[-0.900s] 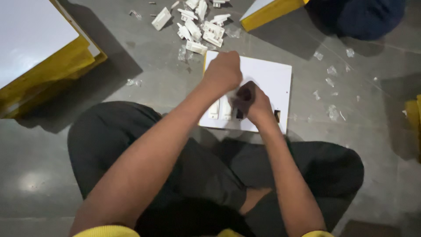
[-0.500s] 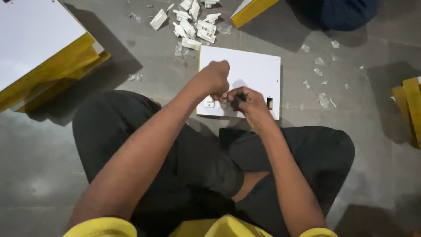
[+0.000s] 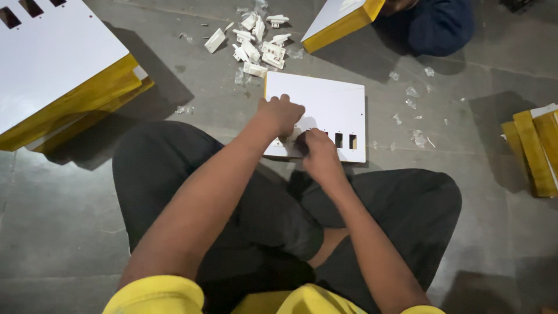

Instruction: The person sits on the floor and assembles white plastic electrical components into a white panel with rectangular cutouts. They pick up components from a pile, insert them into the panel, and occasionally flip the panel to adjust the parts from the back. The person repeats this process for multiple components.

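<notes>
From my feed, left hand (image 3: 281, 115) pins the white panel (image 3: 325, 104) flat on the floor so its grip steadies it, right hand (image 3: 317, 152) grip clamped on something dark beside the cutouts (image 3: 345, 141).

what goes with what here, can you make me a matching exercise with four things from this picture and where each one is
Things:
1. white panel with slots
2. heap of small white parts
3. big white and yellow panel
4. stack of yellow pieces

Places:
A. far right edge of the floor
B. upper left, on the floor
C. under both hands, in front of the knees
D. on the floor just beyond the slotted panel, top middle

Pairs: 1-C, 2-D, 3-B, 4-A
</notes>
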